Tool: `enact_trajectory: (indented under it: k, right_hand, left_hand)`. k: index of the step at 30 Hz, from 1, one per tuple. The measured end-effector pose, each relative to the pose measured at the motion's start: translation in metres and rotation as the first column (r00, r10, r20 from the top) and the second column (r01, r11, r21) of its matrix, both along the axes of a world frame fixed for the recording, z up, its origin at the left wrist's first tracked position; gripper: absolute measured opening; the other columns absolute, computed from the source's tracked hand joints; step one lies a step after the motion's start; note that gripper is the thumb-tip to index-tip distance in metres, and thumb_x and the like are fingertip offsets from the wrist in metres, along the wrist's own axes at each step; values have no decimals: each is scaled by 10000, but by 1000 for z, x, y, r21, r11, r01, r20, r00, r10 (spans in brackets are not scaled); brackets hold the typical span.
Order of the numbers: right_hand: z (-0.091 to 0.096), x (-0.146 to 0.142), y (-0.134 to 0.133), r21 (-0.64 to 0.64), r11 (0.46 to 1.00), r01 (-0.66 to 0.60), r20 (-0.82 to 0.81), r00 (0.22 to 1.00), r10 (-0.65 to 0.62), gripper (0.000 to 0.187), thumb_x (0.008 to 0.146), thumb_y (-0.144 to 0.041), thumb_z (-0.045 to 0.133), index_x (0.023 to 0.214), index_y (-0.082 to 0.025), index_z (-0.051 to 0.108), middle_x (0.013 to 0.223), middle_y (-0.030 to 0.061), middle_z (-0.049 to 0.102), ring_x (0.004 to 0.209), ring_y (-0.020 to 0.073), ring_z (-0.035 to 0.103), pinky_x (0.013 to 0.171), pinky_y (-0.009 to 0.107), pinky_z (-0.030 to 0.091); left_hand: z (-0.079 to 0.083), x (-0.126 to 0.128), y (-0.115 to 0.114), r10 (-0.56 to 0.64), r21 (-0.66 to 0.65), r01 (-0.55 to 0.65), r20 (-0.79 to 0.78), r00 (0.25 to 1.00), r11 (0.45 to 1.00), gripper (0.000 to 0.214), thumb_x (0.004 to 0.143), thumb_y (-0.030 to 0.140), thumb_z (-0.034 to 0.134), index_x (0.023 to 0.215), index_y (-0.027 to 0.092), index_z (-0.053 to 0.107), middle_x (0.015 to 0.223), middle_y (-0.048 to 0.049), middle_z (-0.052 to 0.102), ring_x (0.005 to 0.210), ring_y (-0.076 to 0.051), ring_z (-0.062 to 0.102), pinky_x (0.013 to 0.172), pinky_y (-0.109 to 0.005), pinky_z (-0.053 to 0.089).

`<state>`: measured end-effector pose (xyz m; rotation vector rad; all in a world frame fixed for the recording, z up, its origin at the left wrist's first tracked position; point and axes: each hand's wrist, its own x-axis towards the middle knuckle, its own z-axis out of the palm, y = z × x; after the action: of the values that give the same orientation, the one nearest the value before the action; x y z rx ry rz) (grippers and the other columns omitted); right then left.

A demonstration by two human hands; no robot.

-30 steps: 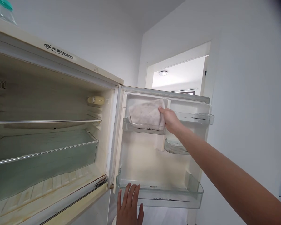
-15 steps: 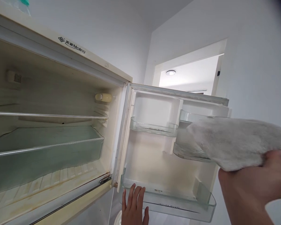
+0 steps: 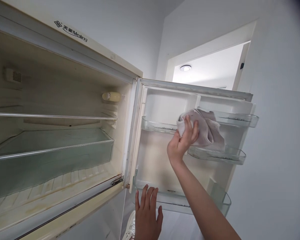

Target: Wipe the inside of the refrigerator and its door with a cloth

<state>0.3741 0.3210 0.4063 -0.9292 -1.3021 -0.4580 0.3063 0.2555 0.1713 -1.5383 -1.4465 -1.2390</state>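
Observation:
The cream door of a Meiling refrigerator (image 3: 190, 88) stands wide open, its inner liner facing me. My right hand (image 3: 182, 140) grips a crumpled pale grey cloth (image 3: 205, 128) and presses it near the upper clear door shelf (image 3: 160, 126). Below it hangs a smaller clear door bin (image 3: 216, 155). My left hand (image 3: 148, 213) rests with spread fingers against the bottom clear door bin (image 3: 175, 201), holding nothing. Part of that bin is hidden behind my right forearm.
The refrigerator's open compartment (image 3: 52, 83) at the left holds a glass shelf and a clear drawer, with a small light housing on its side wall. A white sneaker (image 3: 130, 228) shows by the floor. A doorway (image 3: 207, 63) leads to a lit room at the back.
The cloth went from the upper door compartment, out toward the right of the view, and back against the door, now bunched in my right hand. My left hand stays at the bottom bin.

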Motion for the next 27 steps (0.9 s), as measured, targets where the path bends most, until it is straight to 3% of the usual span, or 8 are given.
enact_trajectory:
  k: [3,6,11,15,20,24,27]
  right_hand:
    - [-3,-8,-6,-56,998,0,191,981,11,546,927,-282,220,1414,-153,429,1473,115,397,1456,273,120,1144,568,104]
    - [-5,-21,-9,-87,994,-63,371,924,91,530,921,-246,257,1418,-198,434,1499,71,369,1460,257,109,1158,527,128]
    - [-3,-42,-11,-82,985,-150,520,837,171,537,929,-201,263,1455,-228,368,1543,12,290,1458,203,130,1169,406,206]
    - [0,-47,-7,-56,986,-159,663,732,156,554,932,-189,290,1482,-251,306,1555,-3,255,1450,199,163,1184,393,175]
    - [-10,-46,22,-92,946,-311,823,511,248,483,920,-249,383,1398,-254,450,1477,16,417,1418,225,254,1189,428,180]
    - [-23,-42,45,-180,914,-363,780,514,357,403,881,-331,476,1253,-219,582,1319,72,578,1331,246,401,1148,441,284]
    - [-27,-35,55,-226,915,-335,750,539,383,348,844,-333,541,1166,-234,631,1171,77,664,1253,246,483,1086,417,369]
  left_hand:
    - [3,1,-3,-18,-29,19,30,999,999,406,806,216,539,1210,224,573,1141,16,682,1226,-185,477,1194,-358,86]
    - [3,1,-5,-27,-46,29,37,999,999,412,808,218,543,1220,225,565,1155,18,677,1243,-184,464,1196,-356,83]
    - [3,0,-7,-17,-77,18,16,1000,997,422,814,218,538,1236,224,553,1179,16,666,1247,-188,464,1189,-358,92]
    - [4,-1,-8,-16,-90,16,-1,1000,996,430,818,212,527,1248,222,540,1193,11,660,1263,-189,448,1180,-364,106]
    - [2,-4,-8,-25,-128,24,-4,1000,991,459,824,199,512,1281,234,505,1234,17,640,1285,-180,433,1175,-372,116]
    - [-4,-4,-5,-58,-153,62,32,998,986,475,832,197,501,1303,251,488,1278,26,617,1321,-184,398,1194,-389,79]
    - [-5,-4,-5,-70,-167,76,42,997,983,493,834,207,504,1323,256,473,1297,35,608,1334,-184,383,1201,-392,65]
